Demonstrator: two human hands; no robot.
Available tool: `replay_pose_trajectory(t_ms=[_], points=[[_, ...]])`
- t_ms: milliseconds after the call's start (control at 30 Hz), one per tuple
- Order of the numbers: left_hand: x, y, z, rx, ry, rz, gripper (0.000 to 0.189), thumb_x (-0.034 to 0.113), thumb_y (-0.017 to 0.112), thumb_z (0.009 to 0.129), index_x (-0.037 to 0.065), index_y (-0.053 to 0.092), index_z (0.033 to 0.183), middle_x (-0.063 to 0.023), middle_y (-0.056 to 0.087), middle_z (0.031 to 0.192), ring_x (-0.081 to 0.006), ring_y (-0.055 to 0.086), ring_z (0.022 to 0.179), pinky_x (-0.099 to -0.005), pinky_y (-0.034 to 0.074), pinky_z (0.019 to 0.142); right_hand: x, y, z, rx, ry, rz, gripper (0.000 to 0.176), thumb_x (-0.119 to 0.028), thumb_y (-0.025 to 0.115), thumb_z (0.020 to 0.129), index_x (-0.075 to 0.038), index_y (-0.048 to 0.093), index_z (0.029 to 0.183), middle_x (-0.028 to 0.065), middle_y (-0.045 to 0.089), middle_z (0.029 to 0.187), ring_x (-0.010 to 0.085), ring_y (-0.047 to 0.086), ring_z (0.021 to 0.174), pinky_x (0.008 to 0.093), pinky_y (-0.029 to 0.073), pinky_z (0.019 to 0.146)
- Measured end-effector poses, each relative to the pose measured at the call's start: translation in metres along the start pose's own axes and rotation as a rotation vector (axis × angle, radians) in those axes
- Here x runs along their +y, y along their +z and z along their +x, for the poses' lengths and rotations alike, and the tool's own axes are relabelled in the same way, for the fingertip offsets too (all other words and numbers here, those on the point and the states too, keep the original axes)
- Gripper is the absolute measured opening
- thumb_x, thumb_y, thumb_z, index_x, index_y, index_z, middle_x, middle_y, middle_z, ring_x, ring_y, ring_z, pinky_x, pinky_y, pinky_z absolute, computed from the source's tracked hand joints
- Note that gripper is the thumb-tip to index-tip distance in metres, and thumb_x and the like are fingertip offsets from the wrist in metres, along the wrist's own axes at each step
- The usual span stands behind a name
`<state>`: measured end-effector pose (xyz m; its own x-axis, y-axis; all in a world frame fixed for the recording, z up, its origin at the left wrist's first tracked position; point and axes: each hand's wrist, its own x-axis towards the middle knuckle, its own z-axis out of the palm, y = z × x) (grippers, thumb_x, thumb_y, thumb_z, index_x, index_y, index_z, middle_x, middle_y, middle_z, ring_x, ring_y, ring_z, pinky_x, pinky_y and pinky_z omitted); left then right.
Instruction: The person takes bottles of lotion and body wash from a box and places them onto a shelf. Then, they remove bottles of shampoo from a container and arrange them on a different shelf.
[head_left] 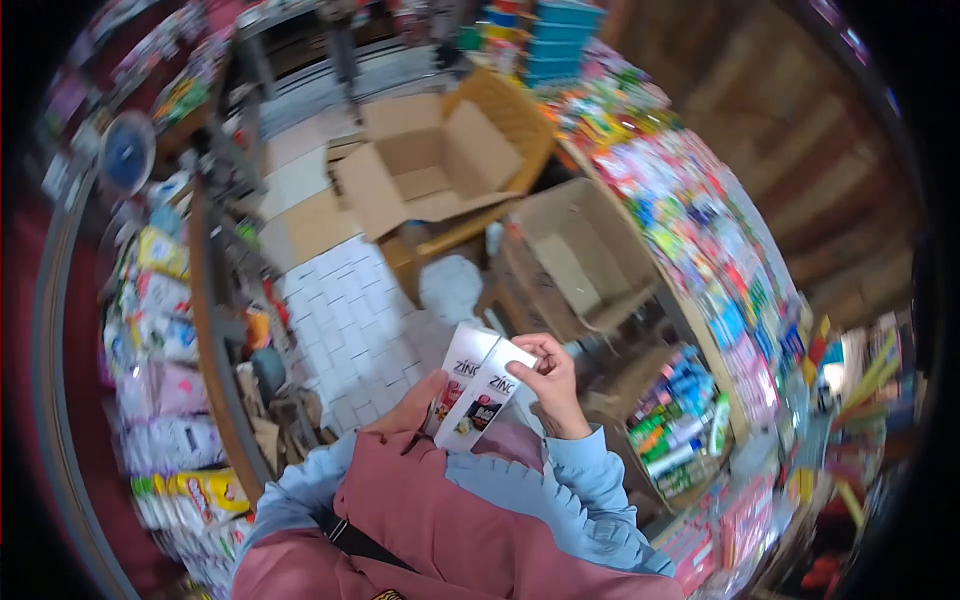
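Two white boxes marked "ZINC" [476, 388] stand side by side in front of the body, one with a red picture, the other with a black one. My left hand [408, 404] holds them from the left side, its fingers partly hidden behind the boxes. At their upper right, my right hand [549, 380] has its thumb on the white box and its fingers bent behind the top edge.
Beyond the hands an open cardboard box [425, 175] rests on a yellow chair [535, 130]. Another open box [590, 255] is right of it. Goods crowd the right-hand shelf [690, 215]; packets [175, 390] line the left. A grey stool [450, 287] stands ahead.
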<state>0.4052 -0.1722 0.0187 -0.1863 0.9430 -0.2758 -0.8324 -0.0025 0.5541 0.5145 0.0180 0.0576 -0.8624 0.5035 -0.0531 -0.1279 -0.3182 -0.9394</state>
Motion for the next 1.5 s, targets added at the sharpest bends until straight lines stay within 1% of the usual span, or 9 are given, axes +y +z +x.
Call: replay_pose_trajectory(t_ms=[167,467,567,700,800,900,1033,1267,1500], points=[[0.057,-0.063,-0.055,0.178,0.27,-0.014,0.052,0.04,0.036,0.1,0.002,0.037,0.135,-0.0141,0.057,0.122,-0.0232,0.06,0.105,-0.0358,0.05,0.088,0.026,0.106,0.08,-0.29,0.018,-0.035,0.033,0.004,0.07,0.079,0.0,0.058,0.109,0.0063,0.065,0.098,0.0103,0.063,0.087,0.0226,0.05,0.075],[0.123,-0.132,-0.081,0.432,0.458,-0.018,0.049,0.037,0.031,0.102,0.001,0.037,0.134,-0.0145,0.057,0.121,-0.0209,0.058,0.108,-0.0337,0.047,0.093,0.057,0.217,0.194,-0.599,0.14,-0.105,0.031,0.004,0.069,0.079,0.0,0.058,0.107,0.0044,0.065,0.096,0.0095,0.061,0.088,0.0232,0.05,0.078],[0.159,-0.156,-0.081,0.492,0.549,-0.072,0.047,0.034,0.031,0.102,0.001,0.037,0.134,-0.0141,0.057,0.121,-0.0206,0.058,0.109,-0.0341,0.047,0.093,0.079,0.241,0.24,-0.615,0.158,-0.129,0.029,0.001,0.069,0.081,-0.002,0.057,0.108,0.0041,0.066,0.098,0.0044,0.059,0.075,0.0171,0.045,0.059],[0.21,-0.201,-0.073,0.547,0.735,-0.093,0.046,0.031,0.032,0.102,0.0,0.036,0.136,-0.0137,0.056,0.123,-0.0205,0.056,0.111,-0.0345,0.045,0.096,0.083,0.292,0.322,-0.685,0.282,-0.214,0.028,-0.002,0.067,0.083,-0.001,0.056,0.109,0.0038,0.063,0.099,0.0105,0.059,0.093,0.024,0.047,0.082],[0.255,-0.209,-0.074,0.626,0.858,-0.091,0.047,0.03,0.032,0.102,-0.001,0.036,0.137,-0.0133,0.055,0.126,-0.0203,0.055,0.113,-0.0342,0.043,0.098,0.079,0.346,0.375,-0.944,0.224,-0.12,0.029,-0.007,0.071,0.082,-0.003,0.057,0.108,0.0023,0.062,0.096,0.0075,0.058,0.083,0.0206,0.048,0.069],[0.289,-0.211,-0.089,0.78,0.897,0.031,0.048,0.031,0.033,0.102,0.0,0.036,0.137,-0.0133,0.053,0.129,-0.0204,0.055,0.114,-0.0351,0.043,0.098,0.082,0.404,0.411,-1.154,0.3,-0.135,0.032,-0.008,0.073,0.081,-0.001,0.057,0.108,0.0042,0.061,0.099,0.0097,0.058,0.089,0.0243,0.049,0.076],[0.301,-0.23,-0.093,0.812,0.94,-0.377,0.047,0.034,0.034,0.101,0.002,0.04,0.135,-0.0142,0.055,0.125,-0.0219,0.057,0.11,-0.0358,0.045,0.095,0.113,0.469,0.431,-1.327,0.362,-0.105,0.032,-0.007,0.072,0.081,-0.001,0.057,0.109,0.0035,0.062,0.1,0.0105,0.059,0.092,0.0259,0.05,0.08],[0.376,-0.283,-0.132,0.672,1.04,-0.408,0.054,0.041,0.035,0.099,0.004,0.038,0.137,-0.0135,0.057,0.123,-0.0242,0.058,0.108,-0.0393,0.048,0.09,0.124,0.561,0.464,-1.326,0.361,-0.112,0.032,-0.007,0.072,0.081,-0.001,0.057,0.109,0.0051,0.063,0.101,0.0117,0.059,0.094,0.027,0.049,0.082],[0.44,-0.337,-0.176,0.866,1.136,-0.096,0.048,0.036,0.031,0.1,0.003,0.044,0.133,-0.0144,0.062,0.112,-0.0224,0.064,0.097,-0.0347,0.052,0.084,0.147,0.62,0.516,-1.309,0.263,-0.076,0.038,-0.004,0.075,0.078,-0.001,0.056,0.111,0.0059,0.063,0.104,0.0144,0.061,0.096,0.0285,0.051,0.084]])
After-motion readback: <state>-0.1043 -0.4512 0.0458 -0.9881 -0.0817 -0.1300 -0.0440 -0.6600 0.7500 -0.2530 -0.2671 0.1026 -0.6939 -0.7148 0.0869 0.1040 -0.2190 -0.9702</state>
